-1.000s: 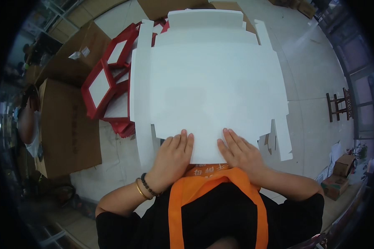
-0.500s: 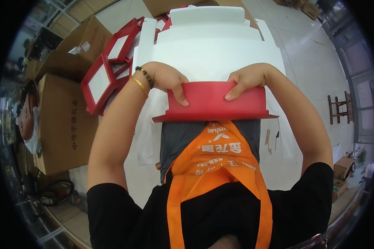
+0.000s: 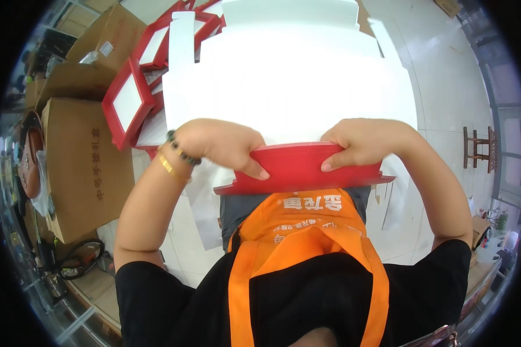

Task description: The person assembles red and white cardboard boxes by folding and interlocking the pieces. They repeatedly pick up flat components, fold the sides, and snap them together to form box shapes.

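Observation:
A large die-cut cardboard box blank (image 3: 295,87), white on its upper face, lies spread out in front of me. Its near flap (image 3: 295,170) is bent and shows the red outer side toward my body. My left hand (image 3: 228,147) is closed over the bend at the left, thumb on the red face. At the right, my right hand (image 3: 367,141) grips the same bend, thumb also on red. The other fingers of both hands are mostly hidden, curled on the white side.
Several red-rimmed box pieces with white insides (image 3: 127,104) are piled at the left. Beyond them stand brown cartons (image 3: 87,168). A small dark wooden stand (image 3: 479,149) is on the tiled floor at the far right.
Both hands and the gripped flap have come closer to my body. The red face looks narrower and more tilted, and the white sheet fills more of the view. Both grips stay closed.

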Demonstrator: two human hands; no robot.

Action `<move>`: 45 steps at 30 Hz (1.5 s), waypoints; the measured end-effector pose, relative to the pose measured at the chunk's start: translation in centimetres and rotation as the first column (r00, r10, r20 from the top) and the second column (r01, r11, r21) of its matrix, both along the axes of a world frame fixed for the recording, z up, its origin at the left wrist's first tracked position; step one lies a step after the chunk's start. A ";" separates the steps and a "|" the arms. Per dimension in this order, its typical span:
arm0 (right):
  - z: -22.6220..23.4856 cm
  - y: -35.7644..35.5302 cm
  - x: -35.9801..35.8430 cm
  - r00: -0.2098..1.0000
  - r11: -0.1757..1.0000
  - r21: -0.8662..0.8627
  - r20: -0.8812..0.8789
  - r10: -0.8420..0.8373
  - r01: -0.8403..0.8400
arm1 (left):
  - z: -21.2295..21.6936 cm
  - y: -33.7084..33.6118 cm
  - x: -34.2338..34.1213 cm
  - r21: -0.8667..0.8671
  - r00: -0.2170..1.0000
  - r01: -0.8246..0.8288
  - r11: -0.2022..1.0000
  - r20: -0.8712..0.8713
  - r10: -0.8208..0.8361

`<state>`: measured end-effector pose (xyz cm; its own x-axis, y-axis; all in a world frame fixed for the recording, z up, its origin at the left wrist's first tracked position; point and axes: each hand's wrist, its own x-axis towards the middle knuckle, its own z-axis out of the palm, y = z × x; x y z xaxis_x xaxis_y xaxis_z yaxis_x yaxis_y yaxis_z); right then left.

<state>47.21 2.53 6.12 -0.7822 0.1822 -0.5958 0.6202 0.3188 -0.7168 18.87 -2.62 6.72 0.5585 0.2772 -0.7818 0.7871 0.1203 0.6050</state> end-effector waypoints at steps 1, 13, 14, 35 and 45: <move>0.5 -1.1 0.3 0.996 0.996 0.094 -0.085 0.019 -0.011 | 0.8 -1.2 0.2 0.061 1.000 -0.009 0.998 0.010 0.009; -0.1 -11.2 2.8 0.987 0.676 0.733 -0.150 0.051 0.076 | -0.9 -8.3 1.7 0.560 0.985 -0.142 0.817 0.165 0.057; -1.3 -11.7 3.0 0.986 0.657 0.748 -0.157 0.047 0.088 | -1.9 -8.3 1.9 0.588 0.990 -0.109 0.801 0.139 0.033; -3.6 -16.3 1.8 0.937 0.344 0.873 -0.333 -0.101 0.347 | -2.3 -7.7 0.8 0.526 0.983 -0.182 0.831 0.097 0.154; -3.3 -14.7 1.6 0.878 0.415 0.775 -0.447 -0.174 0.477 | -1.7 -13.7 4.5 0.979 0.985 0.114 0.167 -0.133 0.107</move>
<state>48.78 -12.17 2.86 -0.6298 0.7436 0.2243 0.6601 0.6646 -0.3501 23.37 -16.37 5.00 0.4829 0.8722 0.0778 0.8659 -0.4889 0.1056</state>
